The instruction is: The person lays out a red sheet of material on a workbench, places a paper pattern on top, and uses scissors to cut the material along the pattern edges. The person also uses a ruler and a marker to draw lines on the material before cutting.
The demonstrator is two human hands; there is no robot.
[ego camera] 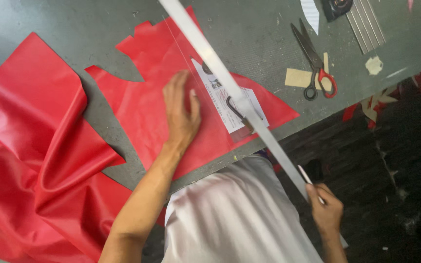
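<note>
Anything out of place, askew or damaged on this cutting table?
The red sheet under the left hand has jagged, notched cut edges, and the red material at the left lies crumpled over the table edge. The ruler runs diagonally past the edge to the right hand. Scissors lie flat.

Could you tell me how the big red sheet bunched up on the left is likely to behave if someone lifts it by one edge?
The red sheet would probably flop and drape, since it already lies in soft folds on the grey table. Its glossy surface suggests it may slide easily. The flat cut piece under the left hand looks equally limp, so it would likely sag too.
</note>
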